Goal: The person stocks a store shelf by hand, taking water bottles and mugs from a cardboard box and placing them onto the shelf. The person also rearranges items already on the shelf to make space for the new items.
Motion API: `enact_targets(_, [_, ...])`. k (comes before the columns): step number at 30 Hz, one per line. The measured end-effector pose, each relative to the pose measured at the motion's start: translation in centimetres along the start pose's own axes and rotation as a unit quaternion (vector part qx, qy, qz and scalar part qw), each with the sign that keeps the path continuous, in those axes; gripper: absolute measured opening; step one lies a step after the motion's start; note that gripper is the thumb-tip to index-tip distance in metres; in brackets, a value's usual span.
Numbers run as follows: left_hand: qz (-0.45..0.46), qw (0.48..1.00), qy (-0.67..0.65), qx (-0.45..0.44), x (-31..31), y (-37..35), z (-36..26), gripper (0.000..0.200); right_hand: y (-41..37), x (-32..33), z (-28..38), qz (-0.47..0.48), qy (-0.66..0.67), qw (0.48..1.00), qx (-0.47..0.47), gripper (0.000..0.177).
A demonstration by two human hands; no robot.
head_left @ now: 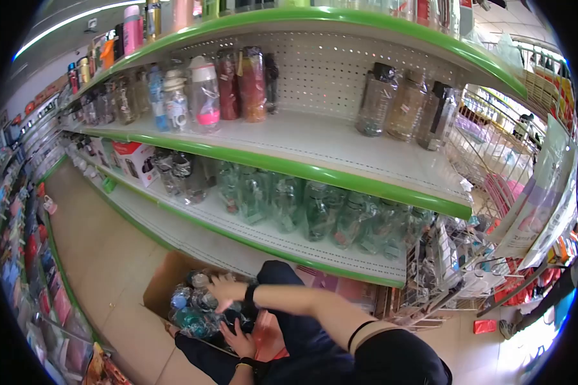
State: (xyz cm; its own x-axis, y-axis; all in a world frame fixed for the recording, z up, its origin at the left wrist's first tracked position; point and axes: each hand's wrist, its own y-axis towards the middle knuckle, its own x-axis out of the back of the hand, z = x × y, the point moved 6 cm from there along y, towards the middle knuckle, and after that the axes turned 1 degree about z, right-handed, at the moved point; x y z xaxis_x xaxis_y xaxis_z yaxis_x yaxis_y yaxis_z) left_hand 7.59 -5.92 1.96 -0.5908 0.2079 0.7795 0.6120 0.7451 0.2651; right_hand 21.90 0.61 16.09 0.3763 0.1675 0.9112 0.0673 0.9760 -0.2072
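Down on the floor at the foot of the shelving, an open cardboard box (162,283) stands just in front of the lowest shelf, packed with bottles (189,316) standing upright, their caps showing clear and bluish-green. The person's right hand (227,290) reaches across from the right, a black wristband (250,294) on the wrist, and lies over the tops of the bottles at the box's far side. Its fingers look spread, but the hand is blurred, and I cannot tell whether it grips a cap or only rests on it. The left hand (239,340) comes up from below, at the box's near edge, with its fingers loosely apart and pointing toward the bottles. It holds nothing that can be made out, and it is not clear whether the fingertips touch a bottle. Both hands are inside or right at the box, the right above the left. Above them runs a green-edged shelf (340,178), and below it stands a row of clear bottles (315,215). On that shelf stand more drinking bottles, among them one with a pink band (205,97) and, further right, three dark ones (404,106). A red and white carton (135,163) sits at the left end of the lower row. A wire rack (494,154) stands to the right.
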Motion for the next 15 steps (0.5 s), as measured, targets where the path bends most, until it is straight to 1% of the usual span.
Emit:
enact_targets(1, [-0.01,1.0,0.002,-0.001,-0.2,0.0,0.0,0.064,1.2,-3.4,-0.4,0.02,0.091,0.996,-0.004,0.089])
enact_targets(3, [-0.017,1.0,-0.001,-0.025,-0.5,0.1,0.6,0.063,1.2,-8.4,0.0,0.032,0.067,0.992,-0.099,0.09])
enact_targets(4, [-0.011,1.0,-0.004,-0.017,-1.0,-0.2,1.5,0.064,0.7,-8.6,0.7,0.02,0.032,0.994,-0.1,0.09])
enact_targets(5, [0.008,1.0,0.003,0.013,-1.2,-0.3,1.5,0.064,-0.3,-9.1,1.6,0.013,-0.001,0.995,-0.102,0.089])
enact_targets(6, [0.002,1.0,0.003,0.008,-1.1,-0.3,1.6,0.063,-1.0,-8.3,1.9,-0.018,-0.014,0.995,-0.101,0.089])
enact_targets(7, [-0.004,1.0,-0.001,0.003,-0.9,-0.1,1.2,0.063,-0.1,-9.5,1.0,-0.013,-0.011,0.995,-0.101,0.089])
enact_targets(9, [-0.001,1.0,-0.003,0.0,-0.2,0.1,0.2,0.063,1.0,-8.9,-1.5,-0.199,0.009,0.977,-0.07,0.091])
enact_targets(10, [-0.004,1.0,-0.003,-0.008,0.2,0.1,-0.2,0.063,0.4,-7.1,-2.2,-0.238,0.042,0.968,-0.071,0.095])
enact_targets(11, [-0.001,1.0,-0.004,-0.007,0.4,0.2,-0.6,0.063,0.1,-6.1,-3.1,-0.203,0.091,0.971,-0.086,0.096])
enact_targets(13, [0.0,1.0,-0.005,0.008,0.6,0.2,-0.8,0.063,0.2,-6.0,-4.6,-0.164,0.108,0.975,-0.109,0.092])
enact_targets(14, [0.002,1.0,0.0,0.01,0.5,0.2,-0.7,0.063,-0.1,-6.0,-5.1,-0.162,0.109,0.975,-0.11,0.092])
enact_targets(15, [0.003,1.0,0.0,0.011,0.5,0.1,-0.7,0.063,-0.2,-5.9,-5.5,-0.187,0.132,0.971,-0.069,0.087])
